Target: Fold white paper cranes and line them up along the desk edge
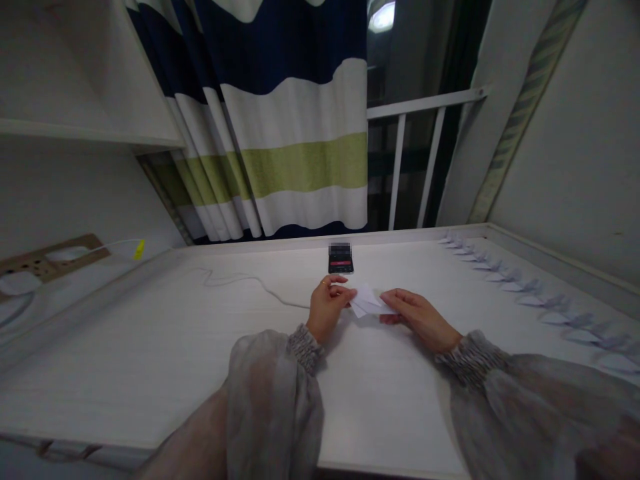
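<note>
Between my hands is a small piece of folded white paper (367, 301), held a little above the white desk. My left hand (327, 305) pinches its left edge between thumb and fingers. On the other side, my right hand (417, 317) grips the paper with the thumb on top and fingers beneath. Parts of the paper are covered by my fingertips. Just beyond my left hand lies a phone (341, 259) with its screen lit.
Several folded paper pieces (530, 290) stand in a row along the desk's right side. A white cable (270, 291) crosses the white desk (150, 360). Power sockets with plugs (55, 260) are at the left wall. A striped curtain (300, 160) hangs behind the desk.
</note>
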